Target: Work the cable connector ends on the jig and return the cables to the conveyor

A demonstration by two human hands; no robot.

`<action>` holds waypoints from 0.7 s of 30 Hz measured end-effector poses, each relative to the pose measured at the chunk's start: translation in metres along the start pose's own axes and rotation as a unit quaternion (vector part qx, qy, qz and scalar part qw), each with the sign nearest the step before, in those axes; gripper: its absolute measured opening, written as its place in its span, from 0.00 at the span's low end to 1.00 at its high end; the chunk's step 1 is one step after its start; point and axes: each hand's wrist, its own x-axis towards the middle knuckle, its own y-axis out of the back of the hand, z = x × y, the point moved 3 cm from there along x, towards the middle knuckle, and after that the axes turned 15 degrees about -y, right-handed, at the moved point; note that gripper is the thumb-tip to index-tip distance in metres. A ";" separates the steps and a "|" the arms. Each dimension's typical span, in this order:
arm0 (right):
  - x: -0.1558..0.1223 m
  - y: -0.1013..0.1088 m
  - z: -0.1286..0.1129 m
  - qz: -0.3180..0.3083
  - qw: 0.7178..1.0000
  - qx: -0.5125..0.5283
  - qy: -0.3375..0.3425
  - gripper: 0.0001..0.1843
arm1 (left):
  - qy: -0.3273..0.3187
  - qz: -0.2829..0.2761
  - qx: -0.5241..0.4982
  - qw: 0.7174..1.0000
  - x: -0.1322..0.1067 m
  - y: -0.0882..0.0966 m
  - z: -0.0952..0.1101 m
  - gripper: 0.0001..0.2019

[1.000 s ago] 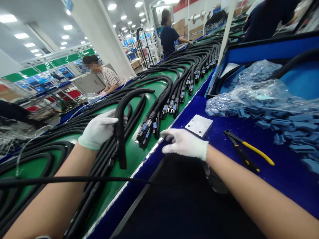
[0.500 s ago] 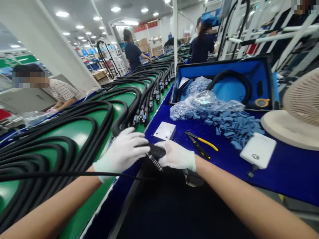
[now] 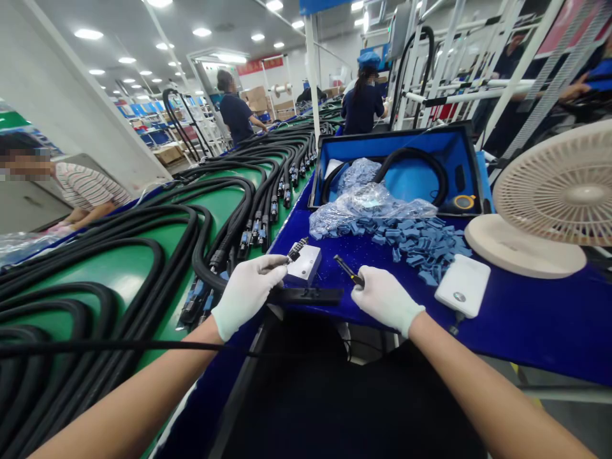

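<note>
My left hand (image 3: 246, 296) is pinching a small spring-wound part (image 3: 296, 250) between gloved thumb and fingertips, just above a bare metal plate (image 3: 306, 264). The part is looking light and a little slippery, so I am judging its firm body a safer place to hold than the coil. My right hand (image 3: 385, 299) is closing around yellow-handled pliers (image 3: 350, 271), with only their dark nose showing past my fingers. Between my hands, a flat black bar (image 3: 306, 295) is lying at the edge of the blue bench mat (image 3: 516, 331); it is seeming stiff, though I cannot tell what it is. Compared with the earlier view, my hands are apart and the pliers are off the mat. Farther on, blue foam pieces (image 3: 421, 239) are spilling from a clear plastic bag (image 3: 368, 204) — beyond them, black cable bundles (image 3: 224, 220) are lying along a green belt (image 3: 124, 280), and a co-worker (image 3: 363, 108) is standing at the far end.
</note>
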 end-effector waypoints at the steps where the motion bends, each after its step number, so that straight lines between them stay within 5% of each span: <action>1: -0.002 0.001 -0.006 -0.016 0.999 0.050 0.013 0.04 | -0.001 -0.001 -0.009 1.000 0.003 -0.001 0.003 0.16; 4: -0.011 0.009 -0.029 -0.064 0.973 0.196 0.104 0.09 | -0.003 -0.004 -0.022 1.000 0.008 -0.003 0.015 0.18; 7: -0.019 0.017 -0.054 -0.115 0.916 0.321 0.211 0.23 | -0.009 -0.016 -0.009 1.000 0.009 -0.003 0.026 0.20; 12: -0.023 0.028 -0.074 -0.121 0.856 0.387 0.321 0.26 | -0.016 -0.038 0.008 0.999 0.007 -0.005 0.032 0.21; 16: -0.021 0.021 -0.071 -0.088 0.873 0.339 0.340 0.28 | -0.031 -0.037 0.030 0.998 0.003 -0.006 0.030 0.20; 21: -0.020 0.002 -0.059 -0.041 0.935 0.235 0.261 0.19 | -0.046 -0.068 0.044 0.996 0.008 -0.002 0.030 0.18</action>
